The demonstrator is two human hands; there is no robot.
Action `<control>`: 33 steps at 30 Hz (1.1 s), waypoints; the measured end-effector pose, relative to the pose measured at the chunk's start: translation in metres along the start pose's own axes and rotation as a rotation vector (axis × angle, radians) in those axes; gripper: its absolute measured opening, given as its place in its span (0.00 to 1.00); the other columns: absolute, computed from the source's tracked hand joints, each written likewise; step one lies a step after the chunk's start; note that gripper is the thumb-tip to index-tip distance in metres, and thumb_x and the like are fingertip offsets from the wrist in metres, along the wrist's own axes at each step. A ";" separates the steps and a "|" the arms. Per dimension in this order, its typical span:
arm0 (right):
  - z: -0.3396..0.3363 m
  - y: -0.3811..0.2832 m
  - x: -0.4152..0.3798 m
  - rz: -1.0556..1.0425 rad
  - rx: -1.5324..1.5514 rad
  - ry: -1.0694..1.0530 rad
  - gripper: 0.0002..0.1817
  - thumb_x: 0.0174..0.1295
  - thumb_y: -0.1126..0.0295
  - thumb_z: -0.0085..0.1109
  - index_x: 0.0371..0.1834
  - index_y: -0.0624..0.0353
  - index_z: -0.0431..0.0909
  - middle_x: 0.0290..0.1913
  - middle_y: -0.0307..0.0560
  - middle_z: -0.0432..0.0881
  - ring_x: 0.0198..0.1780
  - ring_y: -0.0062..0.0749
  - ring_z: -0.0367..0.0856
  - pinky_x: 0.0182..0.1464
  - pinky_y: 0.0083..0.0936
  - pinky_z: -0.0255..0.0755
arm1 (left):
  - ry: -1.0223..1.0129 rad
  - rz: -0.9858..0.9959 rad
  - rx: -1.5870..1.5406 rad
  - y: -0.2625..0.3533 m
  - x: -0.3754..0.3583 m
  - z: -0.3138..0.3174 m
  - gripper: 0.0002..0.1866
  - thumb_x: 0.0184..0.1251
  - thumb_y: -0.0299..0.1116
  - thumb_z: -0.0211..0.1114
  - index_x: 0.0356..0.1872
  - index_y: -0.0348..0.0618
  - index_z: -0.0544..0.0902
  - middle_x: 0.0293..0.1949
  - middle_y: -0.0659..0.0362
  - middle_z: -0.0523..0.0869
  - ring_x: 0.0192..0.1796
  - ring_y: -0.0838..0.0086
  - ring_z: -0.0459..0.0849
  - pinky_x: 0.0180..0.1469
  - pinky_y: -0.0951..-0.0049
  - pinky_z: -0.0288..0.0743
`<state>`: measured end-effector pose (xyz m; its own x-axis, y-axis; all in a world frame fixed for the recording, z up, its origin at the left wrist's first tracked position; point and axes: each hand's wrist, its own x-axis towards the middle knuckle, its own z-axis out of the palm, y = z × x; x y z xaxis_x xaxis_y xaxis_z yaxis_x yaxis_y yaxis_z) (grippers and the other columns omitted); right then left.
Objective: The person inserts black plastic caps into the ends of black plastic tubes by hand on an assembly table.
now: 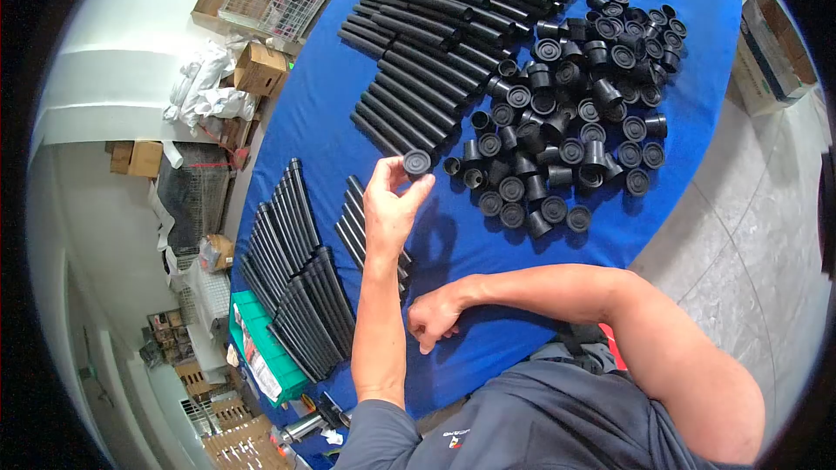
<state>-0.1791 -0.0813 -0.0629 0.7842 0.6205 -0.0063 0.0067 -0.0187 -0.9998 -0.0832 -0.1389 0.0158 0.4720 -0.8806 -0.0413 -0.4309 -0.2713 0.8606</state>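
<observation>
Between the thumb and fingers of my left hand [389, 209] is a black end cap [417, 163], its ringed round face turned up. It is held above the blue-covered table, near the ends of the long black tubes [409, 109]. My right hand [434, 313] is low over the cloth with its fingers curled in; whatever they may hold is hidden. Close to both hands lies a small group of black tubes [352, 224], partly covered by my left forearm. Many loose black caps [570, 150] are heaped right of my left hand, some face up, some on their sides.
Two fanned stacks of thinner tubes [283, 222] lie on the left of the blue cloth [300, 135], beside a green bin [252, 331]. A metal tool [305, 426] is at the lower left edge. An open carton [775, 52] stands on the floor at right.
</observation>
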 end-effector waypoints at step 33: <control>0.004 0.006 0.001 -0.058 0.110 0.040 0.20 0.58 0.58 0.72 0.31 0.68 0.80 0.25 0.49 0.81 0.24 0.36 0.83 0.25 0.32 0.81 | -0.100 0.300 0.545 0.050 -0.014 0.043 0.20 0.57 0.33 0.79 0.47 0.36 0.83 0.40 0.52 0.84 0.36 0.67 0.84 0.42 0.67 0.81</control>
<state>-0.1809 -0.0779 -0.0693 0.8087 0.5861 0.0503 -0.0135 0.1039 -0.9945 -0.1439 -0.1568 0.0378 0.2070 -0.9740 0.0917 -0.8757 -0.1427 0.4613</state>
